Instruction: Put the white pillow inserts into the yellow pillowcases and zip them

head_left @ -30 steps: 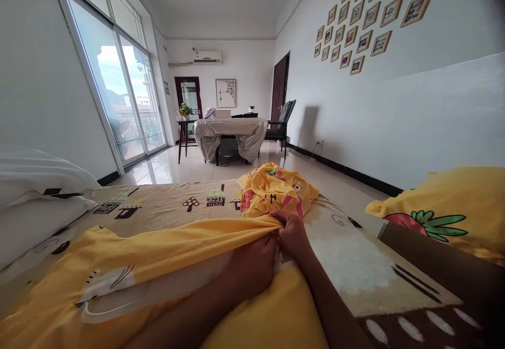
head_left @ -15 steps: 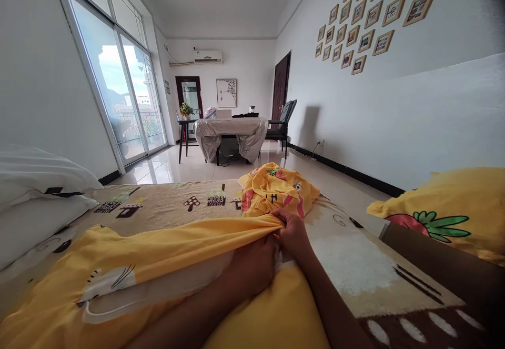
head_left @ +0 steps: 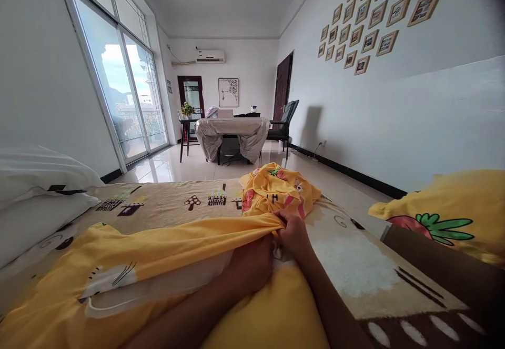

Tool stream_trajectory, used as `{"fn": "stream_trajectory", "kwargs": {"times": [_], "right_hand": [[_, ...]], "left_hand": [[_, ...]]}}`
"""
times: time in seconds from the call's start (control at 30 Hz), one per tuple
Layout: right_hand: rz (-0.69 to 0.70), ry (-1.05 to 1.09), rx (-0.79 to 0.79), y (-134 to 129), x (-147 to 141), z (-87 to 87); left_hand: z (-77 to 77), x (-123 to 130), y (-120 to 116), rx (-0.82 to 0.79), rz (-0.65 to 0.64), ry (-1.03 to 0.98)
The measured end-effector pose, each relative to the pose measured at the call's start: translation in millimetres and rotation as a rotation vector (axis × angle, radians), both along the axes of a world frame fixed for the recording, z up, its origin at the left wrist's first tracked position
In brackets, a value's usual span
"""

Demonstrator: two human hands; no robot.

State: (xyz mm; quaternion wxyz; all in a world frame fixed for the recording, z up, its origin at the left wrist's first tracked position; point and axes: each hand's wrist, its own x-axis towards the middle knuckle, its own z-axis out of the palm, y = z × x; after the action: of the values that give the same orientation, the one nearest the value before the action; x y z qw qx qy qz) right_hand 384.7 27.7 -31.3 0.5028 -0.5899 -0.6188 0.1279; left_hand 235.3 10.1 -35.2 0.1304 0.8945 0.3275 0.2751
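Observation:
A yellow pillowcase [head_left: 158, 254] with a cartoon print lies across a bed in front of me. My left hand [head_left: 250, 265] reaches into its open end, partly under the yellow cloth, against white filling. My right hand [head_left: 294, 236] pinches the edge of the pillowcase opening just beside the left hand. A second crumpled yellow cloth [head_left: 278, 191] lies just beyond both hands.
The bed has a beige patterned sheet [head_left: 165, 204]. White pillows [head_left: 39, 191] are stacked at the left; a yellow strawberry-print pillow [head_left: 453, 215] sits at the right. Beyond the bed are a tiled floor, a covered table [head_left: 231, 133], a dark chair [head_left: 284, 122] and glass doors [head_left: 118, 86].
Both hands keep their hold on the pillowcase opening and have shifted slightly forward. The view has turned a little.

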Motion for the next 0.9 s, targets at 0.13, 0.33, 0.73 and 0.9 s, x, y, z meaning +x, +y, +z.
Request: {"fn": "stream_trajectory", "kwargs": {"times": [0.13,0.33,0.73,0.9], "right_hand": [[0.063,-0.003,-0.018,-0.5,-0.5,0.3],[0.127,0.005,-0.103,2.3,1.0,-3.8],[0.156,0.050,-0.082,2.3,2.4,-0.2],[0.153,0.057,-0.070,3.1,3.0,-1.5]], "left_hand": [[0.3,0.7,0.9,0.017,-0.016,0.011],[-0.1,0.1,2.3,0.043,-0.026,0.018],[-7.9,1.7,1.9,-0.120,0.005,-0.305],[-11.5,0.2,1.4,-0.106,0.019,-0.381]]}}
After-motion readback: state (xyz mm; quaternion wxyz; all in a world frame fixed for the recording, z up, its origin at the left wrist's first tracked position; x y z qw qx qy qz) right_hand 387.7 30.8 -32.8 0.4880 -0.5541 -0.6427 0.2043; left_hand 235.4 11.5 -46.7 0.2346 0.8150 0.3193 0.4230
